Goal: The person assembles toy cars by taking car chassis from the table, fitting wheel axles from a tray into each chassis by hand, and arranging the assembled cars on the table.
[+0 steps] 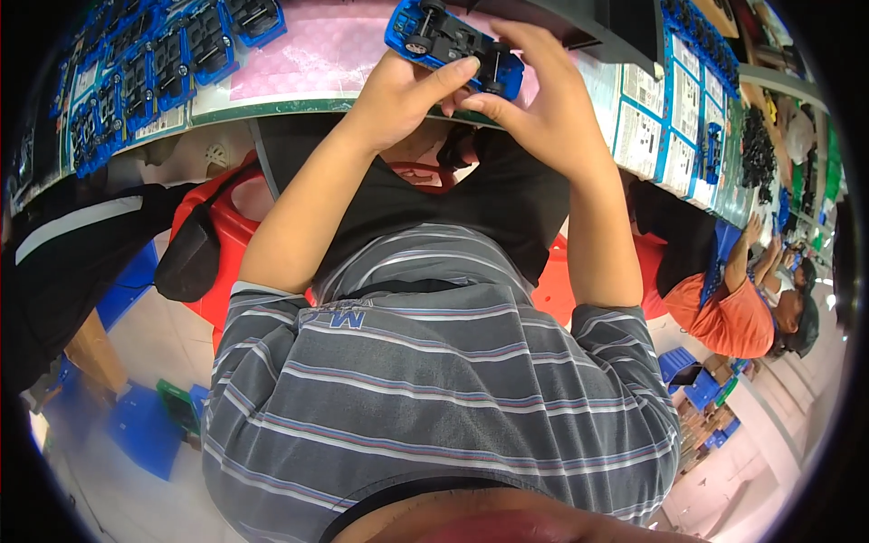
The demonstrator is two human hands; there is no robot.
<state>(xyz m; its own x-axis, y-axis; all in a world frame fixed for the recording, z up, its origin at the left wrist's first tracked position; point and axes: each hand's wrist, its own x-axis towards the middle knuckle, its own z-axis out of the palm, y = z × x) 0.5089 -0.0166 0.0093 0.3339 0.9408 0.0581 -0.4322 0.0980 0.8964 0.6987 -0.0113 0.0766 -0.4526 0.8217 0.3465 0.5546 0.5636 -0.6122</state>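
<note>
Between both hands I hold a blue toy car (457, 41), its black underside and wheels turned up toward me, just over the near edge of the worktable. My left hand (403, 95) grips it from below, thumb laid across the black chassis. The right hand (539, 95) is curled round the car's right end, thumb at the near edge and forefinger at the far edge. The fingers under the car are mostly hidden.
Rows of similar blue toy cars (145, 81) lie at the table's left. Pink bubble wrap (317, 50) covers the middle. A black bin (606, 27) stands behind my right hand, beside printed cards (656, 118). A person in an orange shirt (724, 317) sits at the right.
</note>
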